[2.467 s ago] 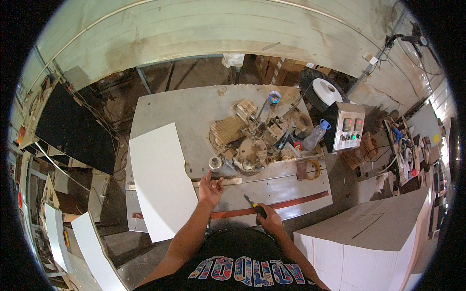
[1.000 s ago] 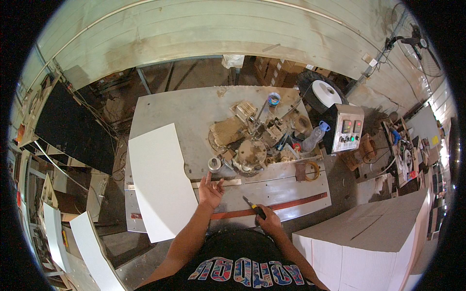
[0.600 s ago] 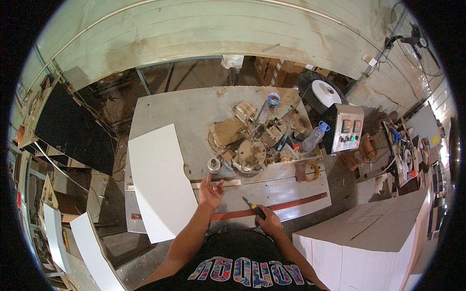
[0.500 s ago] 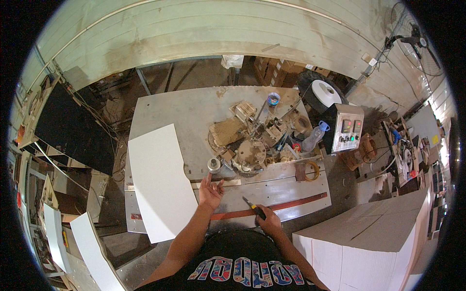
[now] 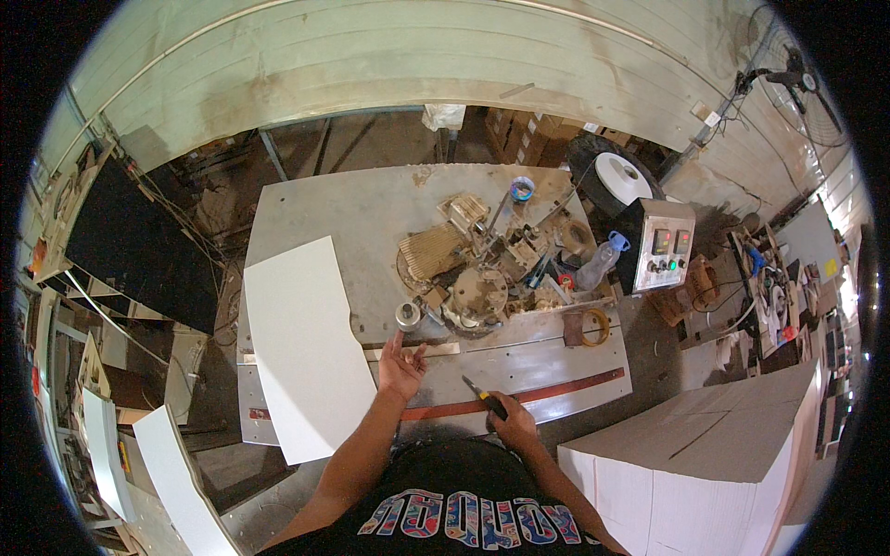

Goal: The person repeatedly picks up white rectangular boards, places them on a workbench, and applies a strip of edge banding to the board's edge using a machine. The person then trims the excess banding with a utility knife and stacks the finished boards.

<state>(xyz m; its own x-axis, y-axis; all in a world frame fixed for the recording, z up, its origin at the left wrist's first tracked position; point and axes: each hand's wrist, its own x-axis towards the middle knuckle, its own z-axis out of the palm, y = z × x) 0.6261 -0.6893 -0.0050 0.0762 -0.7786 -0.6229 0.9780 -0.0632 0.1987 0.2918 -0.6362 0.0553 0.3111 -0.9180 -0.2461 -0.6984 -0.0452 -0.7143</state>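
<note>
My left hand [image 5: 402, 371] is palm up over the front of the metal table [image 5: 306, 199], fingers partly stretched and apart, nothing held. Its longest fingertip reaches the round metal roller [image 5: 407, 316] or stops just short; I cannot tell which. In my right hand [image 5: 517, 423] is a utility knife [image 5: 485, 396] with a black and yellow handle, its blade pointing up and left above the table's front strip. A large white panel [image 5: 311, 352] with a curved edge lies left of my left hand. Beyond the roller stands a dusty machine [image 5: 477, 292] with a ribbed motor.
A control box [image 5: 664, 243] with lit displays stands at the table's right, beside a clear plastic bottle [image 5: 601, 262]. A roll of tape [image 5: 594, 328] lies near the right edge. Stacked boards [image 5: 695, 435] fill the lower right; more white panels [image 5: 176, 473] lean at lower left.
</note>
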